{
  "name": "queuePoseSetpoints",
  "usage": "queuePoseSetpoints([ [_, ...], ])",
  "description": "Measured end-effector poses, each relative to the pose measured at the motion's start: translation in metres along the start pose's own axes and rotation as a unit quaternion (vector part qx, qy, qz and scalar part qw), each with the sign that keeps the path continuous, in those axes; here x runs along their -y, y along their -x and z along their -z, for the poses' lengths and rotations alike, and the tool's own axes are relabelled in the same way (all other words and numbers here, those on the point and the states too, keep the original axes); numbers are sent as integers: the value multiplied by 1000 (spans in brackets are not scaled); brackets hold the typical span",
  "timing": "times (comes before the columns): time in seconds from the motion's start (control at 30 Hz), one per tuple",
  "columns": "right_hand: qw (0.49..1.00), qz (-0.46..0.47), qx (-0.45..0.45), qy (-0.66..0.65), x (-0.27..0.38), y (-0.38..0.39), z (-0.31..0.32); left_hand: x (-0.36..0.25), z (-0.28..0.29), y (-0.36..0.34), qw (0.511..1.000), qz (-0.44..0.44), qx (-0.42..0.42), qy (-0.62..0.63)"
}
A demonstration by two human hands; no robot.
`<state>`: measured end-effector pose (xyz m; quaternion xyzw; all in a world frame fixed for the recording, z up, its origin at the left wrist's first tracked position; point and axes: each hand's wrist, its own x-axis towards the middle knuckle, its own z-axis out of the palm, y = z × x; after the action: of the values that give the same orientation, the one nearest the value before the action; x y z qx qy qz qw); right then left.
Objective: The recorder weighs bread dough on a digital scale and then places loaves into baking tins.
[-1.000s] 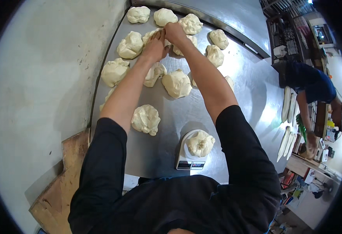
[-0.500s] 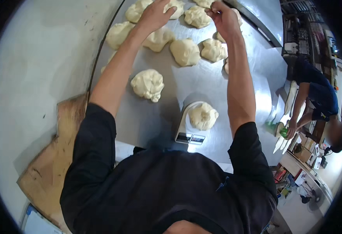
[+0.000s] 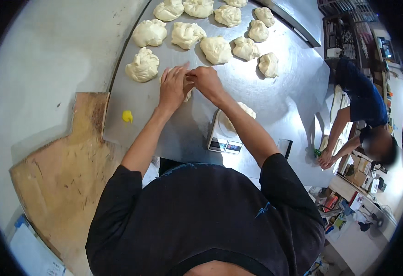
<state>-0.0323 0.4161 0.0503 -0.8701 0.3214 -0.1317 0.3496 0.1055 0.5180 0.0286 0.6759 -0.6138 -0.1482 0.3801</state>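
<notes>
Both my hands meet over a piece of pale dough (image 3: 188,95) on the metal table, hiding most of it. My left hand (image 3: 171,89) curves over the dough, its fingertips slightly blurred. Beside it, my right hand (image 3: 207,83) is closed in a pinch against the dough's upper side; what lies between its fingertips is mostly covered. Another dough piece (image 3: 246,110) rests on the white kitchen scale (image 3: 218,129), partly behind my right forearm. Several rough dough lumps (image 3: 216,49) sit apart beyond my hands.
A small yellow object (image 3: 127,116) lies near the left table edge (image 3: 104,131). Right of the scale is a dark-edged flat tool (image 3: 285,148). A wooden board (image 3: 59,184) adjoins the table at left. At far right another person (image 3: 367,101) handles long dough strips.
My hands have come back from the far dough lumps to the nearer piece left of the scale. The far lumps, yellow object and dark-edged tool have come into view.
</notes>
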Motion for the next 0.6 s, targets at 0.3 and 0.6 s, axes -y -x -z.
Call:
queuePoseSetpoints([
  [0.3,774,-239,-45,-585,26,7,58,15,-3,-5,996,-64,-4,-62],
  [0.6,964,-128,18,-233,12,-79,-8,55,80,-18,983,29,-176,-30],
])
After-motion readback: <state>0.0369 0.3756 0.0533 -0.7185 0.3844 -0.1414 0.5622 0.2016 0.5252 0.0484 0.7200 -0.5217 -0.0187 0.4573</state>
